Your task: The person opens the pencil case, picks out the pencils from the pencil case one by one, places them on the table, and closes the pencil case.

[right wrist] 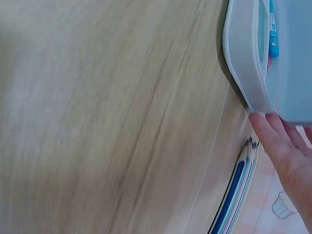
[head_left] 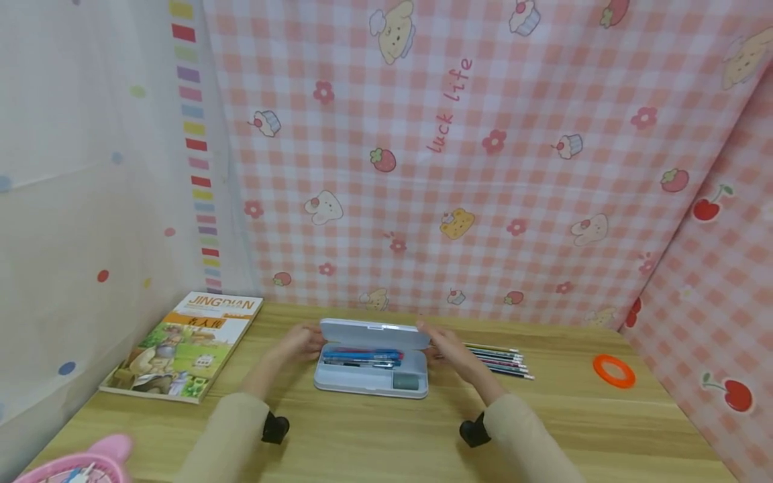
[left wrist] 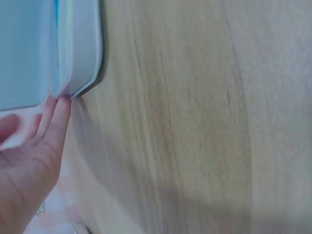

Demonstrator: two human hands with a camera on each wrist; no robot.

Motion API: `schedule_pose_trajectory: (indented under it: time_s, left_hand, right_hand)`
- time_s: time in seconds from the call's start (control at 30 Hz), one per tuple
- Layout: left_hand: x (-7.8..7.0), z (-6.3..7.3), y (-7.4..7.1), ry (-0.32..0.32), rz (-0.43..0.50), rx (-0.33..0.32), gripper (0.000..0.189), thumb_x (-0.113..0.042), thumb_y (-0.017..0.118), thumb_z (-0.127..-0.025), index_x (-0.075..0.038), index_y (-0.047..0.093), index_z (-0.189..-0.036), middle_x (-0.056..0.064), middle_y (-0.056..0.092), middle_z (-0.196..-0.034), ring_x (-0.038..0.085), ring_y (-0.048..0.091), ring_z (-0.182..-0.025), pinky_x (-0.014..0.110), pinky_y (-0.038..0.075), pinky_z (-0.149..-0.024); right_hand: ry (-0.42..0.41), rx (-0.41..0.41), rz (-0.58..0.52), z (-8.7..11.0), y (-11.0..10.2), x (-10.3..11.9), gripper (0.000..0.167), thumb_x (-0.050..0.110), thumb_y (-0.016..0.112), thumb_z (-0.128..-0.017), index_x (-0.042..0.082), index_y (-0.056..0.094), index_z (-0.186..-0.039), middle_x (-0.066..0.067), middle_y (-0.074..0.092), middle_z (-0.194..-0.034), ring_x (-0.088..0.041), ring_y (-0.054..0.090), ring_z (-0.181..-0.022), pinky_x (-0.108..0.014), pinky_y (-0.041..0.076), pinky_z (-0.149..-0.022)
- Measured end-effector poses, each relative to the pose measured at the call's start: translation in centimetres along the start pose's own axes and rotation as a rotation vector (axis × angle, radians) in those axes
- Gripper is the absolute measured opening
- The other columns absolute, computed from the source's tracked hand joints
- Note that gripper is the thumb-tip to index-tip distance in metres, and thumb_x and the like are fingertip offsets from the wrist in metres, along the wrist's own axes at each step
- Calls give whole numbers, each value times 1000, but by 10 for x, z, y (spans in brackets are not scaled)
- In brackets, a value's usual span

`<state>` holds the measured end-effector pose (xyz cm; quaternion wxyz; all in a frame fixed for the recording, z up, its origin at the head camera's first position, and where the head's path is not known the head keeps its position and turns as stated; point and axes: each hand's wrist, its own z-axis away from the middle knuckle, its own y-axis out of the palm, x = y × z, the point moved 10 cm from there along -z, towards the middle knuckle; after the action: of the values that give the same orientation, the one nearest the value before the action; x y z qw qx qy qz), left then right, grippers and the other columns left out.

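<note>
A white pencil case (head_left: 371, 384) lies on the table with its lid (head_left: 374, 333) raised. Inside are several blue and dark pens (head_left: 362, 357) and a grey-green block (head_left: 405, 382) in the right front compartment. My left hand (head_left: 306, 340) is at the case's back left corner; the left wrist view shows its straight fingertips (left wrist: 61, 103) touching that corner, the thumb near the lid. At the back right corner is my right hand (head_left: 445, 345), its straight fingers (right wrist: 265, 127) against the case beside the lid. The lid hides part of this hand in the right wrist view.
Right of the case lies a row of several pencils (head_left: 498, 360), close to my right hand. Farther right is an orange ring (head_left: 614, 371). A book (head_left: 187, 345) lies at the left, and a pink basket (head_left: 109, 463) stands at the front left. Patterned cloth (head_left: 423, 201) hangs behind the table.
</note>
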<state>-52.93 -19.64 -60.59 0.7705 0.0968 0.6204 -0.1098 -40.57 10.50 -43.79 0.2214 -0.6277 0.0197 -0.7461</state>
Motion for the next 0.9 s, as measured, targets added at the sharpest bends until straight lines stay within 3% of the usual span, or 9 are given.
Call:
schedule_pose_trajectory:
  time_s: [0.1, 0.2, 0.27, 0.33, 0.57, 0.7, 0.8, 0.9]
  left_hand:
    - [-61, 81, 47, -98, -15, 51, 69, -41, 33, -97, 11, 19, -140, 31, 31, -141, 36, 34, -131, 42, 37, -105]
    - [-103, 127, 79, -110, -102, 123, 89, -58, 28, -93, 12, 3, -141, 34, 12, -146, 42, 15, -137, 46, 23, -112]
    - [-117, 143, 90, -91, -150, 167, 88, -56, 30, -94, 11, -1, -142, 34, 6, -147, 43, 10, -137, 47, 19, -112]
    - [-122, 148, 93, -74, -180, 182, 83, -51, 33, -95, 10, 1, -142, 32, 8, -147, 43, 11, -136, 49, 18, -112]
    - [-115, 146, 90, -79, -272, 192, 81, -50, 38, -94, 12, 14, -140, 30, 19, -146, 42, 22, -134, 49, 22, -110]
    - [-118, 146, 90, -38, -311, 200, 77, -44, 43, -94, 13, 18, -139, 31, 21, -145, 42, 26, -132, 48, 29, -108]
    - [-123, 148, 88, 12, -423, 179, 74, -41, 48, -93, 12, 24, -138, 31, 29, -142, 40, 32, -131, 46, 35, -105]
    - [-124, 150, 86, 30, -542, 151, 76, -42, 55, -89, 10, 27, -138, 30, 32, -141, 39, 32, -131, 47, 33, -107]
  right_hand:
    - [8, 52, 27, 2, 2, -4, 72, 55, 45, -89, -3, 43, -131, -21, 56, -119, -25, 57, -106, -40, 51, -87]
    - [15, 91, 56, 4, 3, -8, 70, 51, 47, -90, -5, 42, -131, -23, 56, -119, -29, 56, -110, -40, 50, -90]
    - [17, 106, 67, 4, 3, -11, 71, 49, 48, -90, -7, 40, -133, -25, 52, -127, -32, 53, -116, -41, 48, -92]
    - [20, 116, 68, 5, 3, -13, 72, 48, 50, -89, -7, 39, -133, -25, 50, -128, -33, 52, -117, -41, 48, -93]
    - [30, 105, 90, 7, 1, -17, 73, 46, 54, -88, -6, 36, -135, -25, 46, -133, -33, 52, -117, -40, 48, -93]
    - [3, 116, 146, 8, 0, -17, 72, 42, 58, -87, -5, 36, -136, -25, 42, -136, -32, 53, -116, -39, 49, -92]
    - [-37, 118, 220, 9, -1, -15, 72, 43, 61, -85, -1, 38, -137, -22, 42, -138, -32, 51, -118, -40, 48, -92]
    - [-93, 133, 276, 9, 0, -14, 75, 43, 65, -82, -1, 39, -136, -21, 46, -135, -32, 49, -120, -41, 47, -94]
